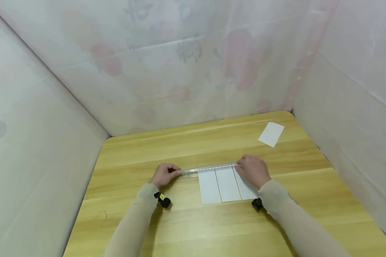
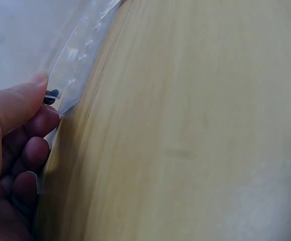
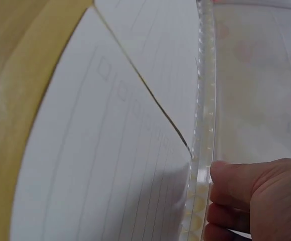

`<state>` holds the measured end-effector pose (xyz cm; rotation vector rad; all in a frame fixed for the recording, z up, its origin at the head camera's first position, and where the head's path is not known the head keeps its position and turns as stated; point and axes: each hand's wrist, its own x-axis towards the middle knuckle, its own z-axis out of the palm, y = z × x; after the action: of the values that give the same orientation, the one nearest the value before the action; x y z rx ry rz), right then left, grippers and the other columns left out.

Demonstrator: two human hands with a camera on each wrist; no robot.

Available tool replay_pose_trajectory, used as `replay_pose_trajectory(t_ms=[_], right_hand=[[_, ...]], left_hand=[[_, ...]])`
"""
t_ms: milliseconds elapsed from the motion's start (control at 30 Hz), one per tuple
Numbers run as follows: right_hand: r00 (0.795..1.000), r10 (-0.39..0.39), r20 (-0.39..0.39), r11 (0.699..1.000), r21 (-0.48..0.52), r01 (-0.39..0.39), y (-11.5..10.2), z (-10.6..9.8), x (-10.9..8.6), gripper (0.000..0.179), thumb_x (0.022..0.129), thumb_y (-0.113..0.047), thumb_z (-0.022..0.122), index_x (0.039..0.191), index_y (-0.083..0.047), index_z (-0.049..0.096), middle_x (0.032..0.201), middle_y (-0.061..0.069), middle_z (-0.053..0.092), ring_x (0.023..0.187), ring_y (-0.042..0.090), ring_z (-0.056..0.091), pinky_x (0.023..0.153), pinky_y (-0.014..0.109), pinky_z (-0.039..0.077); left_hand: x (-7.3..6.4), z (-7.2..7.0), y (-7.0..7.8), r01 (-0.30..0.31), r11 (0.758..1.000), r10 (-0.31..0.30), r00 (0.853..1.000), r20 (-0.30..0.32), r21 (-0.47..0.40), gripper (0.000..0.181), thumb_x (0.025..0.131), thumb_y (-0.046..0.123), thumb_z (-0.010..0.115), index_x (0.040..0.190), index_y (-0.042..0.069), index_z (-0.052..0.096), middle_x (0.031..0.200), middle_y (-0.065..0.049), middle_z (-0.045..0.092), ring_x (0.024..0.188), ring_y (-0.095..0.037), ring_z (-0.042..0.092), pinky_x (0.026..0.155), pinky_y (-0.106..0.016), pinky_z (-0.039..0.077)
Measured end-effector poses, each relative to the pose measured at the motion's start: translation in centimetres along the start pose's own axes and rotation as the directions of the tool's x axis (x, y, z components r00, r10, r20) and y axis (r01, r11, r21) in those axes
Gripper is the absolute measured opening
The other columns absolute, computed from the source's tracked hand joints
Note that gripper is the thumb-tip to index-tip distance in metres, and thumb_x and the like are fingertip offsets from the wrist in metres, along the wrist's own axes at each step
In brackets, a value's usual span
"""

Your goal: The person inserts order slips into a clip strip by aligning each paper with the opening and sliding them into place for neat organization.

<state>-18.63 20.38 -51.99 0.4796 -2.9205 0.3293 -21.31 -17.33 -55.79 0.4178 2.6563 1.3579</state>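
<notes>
A clear plastic ruler (image 1: 212, 167) lies along the top edges of three white paper cards (image 1: 228, 185) set side by side on the table. My left hand (image 1: 162, 175) pinches the ruler's left end between thumb and fingers, out past the leftmost card. At the other end, my right hand (image 1: 254, 170) grips the ruler near the rightmost card and partly covers that card. Seen from the right wrist, the nearest card (image 3: 85, 120) carries printed lines and small boxes, and the ruler (image 3: 203, 150) shows a scalloped edge and round holes.
Another white card (image 1: 271, 134) lies by itself toward the back right of the wooden table (image 1: 141, 150). Pale printed sheeting (image 1: 180, 71) hangs behind the table and along both sides. Black wrist devices (image 1: 162, 200) sit on both sleeves.
</notes>
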Motion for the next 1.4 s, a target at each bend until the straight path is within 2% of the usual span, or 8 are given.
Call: replay_pose_trajectory(t_ms=[167, 400, 533, 633, 733, 967, 1167, 1400], right_hand=[[0.999, -0.043, -0.019, 0.999, -0.02, 0.043, 0.1, 0.1, 0.1, 0.016, 0.082, -0.027, 0.069, 0.088, -0.013, 0.074, 0.082, -0.002, 0.061, 0.072, 0.019, 0.059, 0.064, 0.039, 0.049], [0.995, -0.084, -0.052, 0.996, -0.011, 0.083, 0.5, 0.5, 0.5, 0.015, 0.082, -0.026, 0.068, 0.086, -0.012, 0.073, 0.083, -0.001, 0.062, 0.075, 0.02, 0.059, 0.066, 0.041, 0.049], [0.992, -0.123, -0.02, 0.991, 0.045, 0.124, 1.4, -0.1, 0.5, 0.015, 0.084, -0.027, 0.067, 0.09, -0.014, 0.073, 0.087, -0.003, 0.063, 0.08, 0.019, 0.06, 0.071, 0.041, 0.049], [0.997, -0.08, 0.017, 0.984, 0.159, 0.076, 3.0, -0.9, 0.5, 0.018, 0.087, -0.03, 0.064, 0.095, -0.016, 0.072, 0.093, -0.003, 0.065, 0.085, 0.02, 0.061, 0.074, 0.042, 0.049], [0.999, 0.035, 0.035, 0.968, 0.247, -0.043, 5.4, -1.6, 0.4, 0.027, 0.089, -0.033, 0.059, 0.104, -0.013, 0.069, 0.101, 0.004, 0.065, 0.092, 0.027, 0.06, 0.077, 0.047, 0.047], [0.978, 0.208, 0.026, 0.952, 0.226, -0.208, 12.3, -3.1, 0.8, 0.047, 0.091, -0.039, 0.055, 0.119, -0.002, 0.058, 0.12, 0.024, 0.051, 0.106, 0.045, 0.046, 0.083, 0.059, 0.037], [0.981, 0.189, 0.048, 0.973, 0.127, -0.194, 15.8, -3.9, 2.1, 0.054, 0.09, -0.037, 0.056, 0.122, 0.006, 0.052, 0.121, 0.031, 0.046, 0.109, 0.05, 0.039, 0.088, 0.062, 0.031], [0.985, 0.13, 0.117, 0.989, 0.061, -0.138, 17.6, -4.3, 3.7, 0.061, 0.091, -0.037, 0.054, 0.129, 0.01, 0.043, 0.127, 0.033, 0.038, 0.114, 0.051, 0.033, 0.092, 0.063, 0.028]], left_hand=[[-0.4, 0.4, -0.3, -0.032, 0.999, 0.032, 0.999, -0.005, -0.017, 0.011, 0.081, 0.029, 0.069, 0.085, 0.019, 0.072, 0.083, 0.007, 0.065, 0.072, -0.011, 0.058, 0.062, -0.027, 0.049], [0.1, 0.2, -0.4, -0.008, 1.0, 0.008, 1.0, -0.009, 0.013, 0.006, 0.081, 0.029, 0.07, 0.083, 0.023, 0.071, 0.081, 0.011, 0.064, 0.073, -0.01, 0.058, 0.064, -0.027, 0.049], [0.1, 0.2, 0.0, 0.001, 1.0, 0.0, 1.0, -0.013, 0.019, 0.006, 0.081, 0.028, 0.07, 0.083, 0.023, 0.071, 0.08, 0.01, 0.064, 0.073, -0.01, 0.058, 0.064, -0.026, 0.049], [0.2, 0.2, 0.2, 0.001, 1.0, -0.001, 1.0, -0.018, 0.019, 0.007, 0.081, 0.028, 0.07, 0.083, 0.022, 0.071, 0.081, 0.01, 0.064, 0.073, -0.01, 0.058, 0.064, -0.026, 0.049], [0.2, 0.3, 0.4, -0.015, 1.0, 0.015, 1.0, -0.02, 0.013, 0.009, 0.081, 0.029, 0.069, 0.084, 0.021, 0.072, 0.081, 0.009, 0.064, 0.073, -0.01, 0.058, 0.064, -0.026, 0.049], [0.7, 0.8, 0.6, -0.016, 1.0, 0.017, 1.0, -0.015, 0.012, 0.008, 0.081, 0.029, 0.069, 0.085, 0.022, 0.072, 0.081, 0.01, 0.064, 0.073, -0.009, 0.057, 0.065, -0.026, 0.048], [1.1, 1.0, 1.0, 0.003, 1.0, -0.003, 1.0, -0.001, 0.017, 0.007, 0.082, 0.028, 0.069, 0.086, 0.022, 0.071, 0.082, 0.01, 0.064, 0.075, -0.009, 0.057, 0.067, -0.026, 0.048], [1.7, 1.1, 1.2, -0.001, 1.0, 0.001, 1.0, -0.018, 0.019, 0.009, 0.082, 0.029, 0.069, 0.086, 0.022, 0.071, 0.082, 0.01, 0.064, 0.075, -0.009, 0.057, 0.067, -0.026, 0.048]])
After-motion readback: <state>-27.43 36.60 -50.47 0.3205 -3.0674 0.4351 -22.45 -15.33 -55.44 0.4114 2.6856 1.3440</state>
